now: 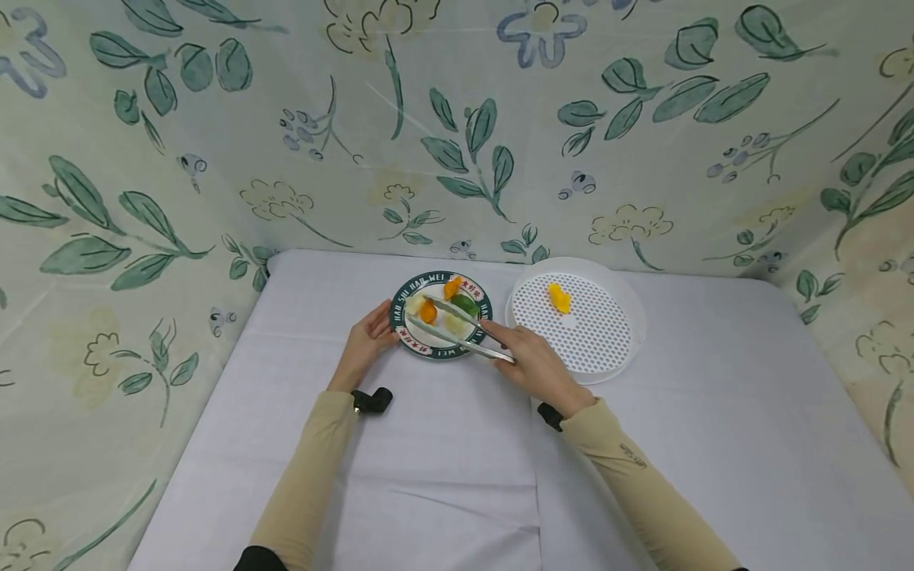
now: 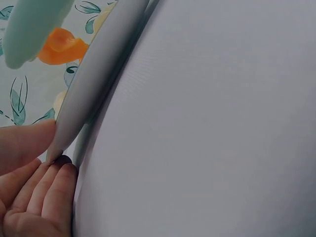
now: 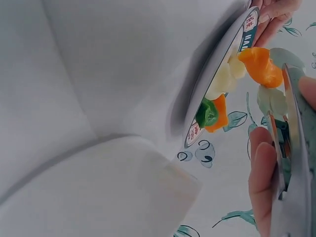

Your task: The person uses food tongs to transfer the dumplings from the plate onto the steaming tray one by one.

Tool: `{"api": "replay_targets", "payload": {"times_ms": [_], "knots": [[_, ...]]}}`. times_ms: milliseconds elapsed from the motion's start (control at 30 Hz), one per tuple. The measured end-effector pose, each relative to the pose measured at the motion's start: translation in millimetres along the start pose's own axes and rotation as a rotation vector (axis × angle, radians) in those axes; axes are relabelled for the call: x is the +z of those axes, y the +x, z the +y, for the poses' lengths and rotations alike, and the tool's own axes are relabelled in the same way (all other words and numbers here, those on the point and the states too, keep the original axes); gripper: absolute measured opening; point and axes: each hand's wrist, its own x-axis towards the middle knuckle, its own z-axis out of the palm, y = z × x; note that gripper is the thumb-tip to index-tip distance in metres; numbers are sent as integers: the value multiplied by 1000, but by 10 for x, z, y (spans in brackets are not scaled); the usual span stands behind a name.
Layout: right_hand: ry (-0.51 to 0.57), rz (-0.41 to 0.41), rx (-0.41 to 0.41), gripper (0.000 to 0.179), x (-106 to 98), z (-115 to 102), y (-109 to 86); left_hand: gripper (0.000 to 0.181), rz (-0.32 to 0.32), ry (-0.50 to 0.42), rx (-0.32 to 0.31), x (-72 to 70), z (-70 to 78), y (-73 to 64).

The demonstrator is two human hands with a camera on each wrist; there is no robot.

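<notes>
My left hand (image 1: 367, 342) pinches the left rim of a round plate (image 1: 485, 305) with green lettering, thumb above and fingers beneath, as the left wrist view shows. My right hand (image 1: 537, 366) grips metal tongs (image 3: 294, 192) with pale green tips. Between those tips sits an orange bell pepper piece (image 3: 261, 68); whether they squeeze it cannot be told. Also on the plate are another orange piece (image 1: 452, 287), a green pepper piece (image 1: 466, 304) and several pale yellowish chunks (image 3: 222, 81).
Right of the plate stands a round white perforated tray (image 1: 628, 349) with a yellow pepper piece (image 1: 560, 298) on it. A white cloth (image 1: 443, 460) covers the table. Behind hangs a leaf-patterned curtain (image 1: 500, 222).
</notes>
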Motion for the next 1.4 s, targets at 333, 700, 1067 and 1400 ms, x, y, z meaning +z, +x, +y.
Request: {"api": "replay_targets", "payload": {"times_ms": [333,700,1067,1400], "knots": [[26,47,-57,53,-176,79,-126,71,-10,-37,1,-19,-8,-7],[-8,110,-79,57,-456,216,-285,70,-2,25,49,-1,4,-56],[-44,137,2,61,-680,474,-580,70,-12,19,46,25,34,-102],[-99,189,8,62,-755,689,-831,69,3,34,43,43,-27,-100]]}}
